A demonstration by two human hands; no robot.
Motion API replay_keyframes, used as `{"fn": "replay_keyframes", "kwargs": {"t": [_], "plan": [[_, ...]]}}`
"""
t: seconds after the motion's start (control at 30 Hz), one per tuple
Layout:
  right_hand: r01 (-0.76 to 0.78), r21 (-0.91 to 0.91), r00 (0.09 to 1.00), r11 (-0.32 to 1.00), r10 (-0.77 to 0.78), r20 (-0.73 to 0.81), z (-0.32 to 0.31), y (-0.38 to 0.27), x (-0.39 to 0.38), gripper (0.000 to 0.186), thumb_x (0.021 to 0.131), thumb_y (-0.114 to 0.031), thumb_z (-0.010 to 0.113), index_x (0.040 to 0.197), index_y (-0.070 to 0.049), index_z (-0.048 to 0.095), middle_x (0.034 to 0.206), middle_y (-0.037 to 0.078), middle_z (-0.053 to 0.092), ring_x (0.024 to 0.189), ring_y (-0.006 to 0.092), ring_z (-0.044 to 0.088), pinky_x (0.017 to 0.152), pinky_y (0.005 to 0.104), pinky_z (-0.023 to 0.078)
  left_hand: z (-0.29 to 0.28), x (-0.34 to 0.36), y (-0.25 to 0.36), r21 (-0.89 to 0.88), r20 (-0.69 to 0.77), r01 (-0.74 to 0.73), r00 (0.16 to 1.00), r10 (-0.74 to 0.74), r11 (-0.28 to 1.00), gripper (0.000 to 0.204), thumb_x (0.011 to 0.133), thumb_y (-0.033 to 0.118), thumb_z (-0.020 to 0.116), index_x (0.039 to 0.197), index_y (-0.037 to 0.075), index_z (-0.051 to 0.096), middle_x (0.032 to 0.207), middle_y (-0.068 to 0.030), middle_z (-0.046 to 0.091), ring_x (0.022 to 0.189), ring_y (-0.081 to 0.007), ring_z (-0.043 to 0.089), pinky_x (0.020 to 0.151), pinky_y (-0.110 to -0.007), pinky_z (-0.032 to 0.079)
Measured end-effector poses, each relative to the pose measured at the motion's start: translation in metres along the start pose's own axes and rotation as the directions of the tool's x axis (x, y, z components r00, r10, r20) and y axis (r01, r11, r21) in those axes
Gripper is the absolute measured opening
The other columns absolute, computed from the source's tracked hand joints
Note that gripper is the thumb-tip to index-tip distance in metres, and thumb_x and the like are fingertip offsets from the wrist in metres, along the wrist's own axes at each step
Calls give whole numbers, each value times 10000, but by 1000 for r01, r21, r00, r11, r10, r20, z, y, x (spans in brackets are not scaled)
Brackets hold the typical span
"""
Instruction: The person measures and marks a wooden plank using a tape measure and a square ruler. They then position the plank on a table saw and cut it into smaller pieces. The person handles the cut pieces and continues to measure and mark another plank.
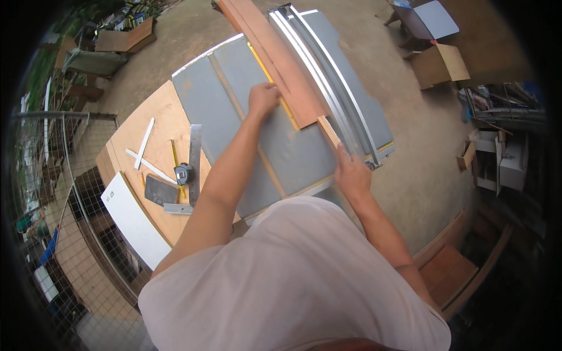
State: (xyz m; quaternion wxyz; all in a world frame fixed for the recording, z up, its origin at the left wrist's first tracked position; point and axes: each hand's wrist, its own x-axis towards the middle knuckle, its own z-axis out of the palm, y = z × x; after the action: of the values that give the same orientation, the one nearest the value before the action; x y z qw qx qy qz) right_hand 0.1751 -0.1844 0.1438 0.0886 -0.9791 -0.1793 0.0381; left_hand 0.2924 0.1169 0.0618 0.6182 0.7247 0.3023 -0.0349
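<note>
A long reddish-brown board (287, 73) lies on the grey table saw top (293, 158), alongside a silver metal fence (319, 73). My right hand (352, 174) grips a plywood push stick (329, 131), whose far end meets the board's near end. Next to the board's left edge runs a narrow yellow strip (288, 111). There my left hand (264, 100) rests with curled fingers, their tips at the strip. Whether anything is between those fingers is hidden. No saw blade shows.
A plywood side table (132, 117) on the left bears a tape measure (184, 174), a metal square (195, 155), white strips (144, 143) and a dark block (160, 191). A white panel (136, 220) lies along its edge. Wire fencing (82, 234) stands left; wooden boxes (439, 64) sit far right.
</note>
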Motion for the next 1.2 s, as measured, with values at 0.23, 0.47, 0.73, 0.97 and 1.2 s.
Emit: {"fn": "replay_keyframes", "kwargs": {"t": [0.23,0.47,0.73,0.97,1.2], "plan": [[-6,-2,999,1000,6,54,8,0,10,466,899,-209,645,1361,-179,592,848,129,593,698,341,664,618,484,542,-47,95,16,408,-288,-87,932,218,909,387,873,372,684,1066,44,755,1060,-166,744,1047,-339,691,914,-420,523],[-1,17,999,1000,1,37,3,-1,9,495,880,-176,652,1371,-181,587,843,131,593,669,354,657,601,484,537,-83,176,66,553,-285,21,944,166,833,571,837,462,741,1168,-2,707,1204,-217,689,1132,-360,655,959,-429,505],[5,46,1000,999,-6,9,-4,-4,13,482,860,-158,677,1338,-159,620,822,123,584,640,339,648,567,462,534,-89,239,47,432,-177,-58,973,148,900,635,765,398,829,1152,-86,687,1172,-262,690,1123,-350,667,967,-408,498],[40,89,999,995,-39,-12,-11,-9,7,519,836,-103,675,1349,-137,607,807,121,581,625,327,629,555,435,521,-99,259,51,428,-213,76,977,19,901,558,771,380,826,1093,-64,720,1145,-242,707,1096,-332,676,935,-399,508],[30,35,999,999,-31,18,-12,-9,14,542,807,-108,691,1342,-151,616,804,112,571,624,320,628,559,433,522,-91,265,69,366,-103,68,994,-32,928,545,786,358,827,1134,-45,710,1095,-179,718,980,-285,674,871,-408,507]]}}
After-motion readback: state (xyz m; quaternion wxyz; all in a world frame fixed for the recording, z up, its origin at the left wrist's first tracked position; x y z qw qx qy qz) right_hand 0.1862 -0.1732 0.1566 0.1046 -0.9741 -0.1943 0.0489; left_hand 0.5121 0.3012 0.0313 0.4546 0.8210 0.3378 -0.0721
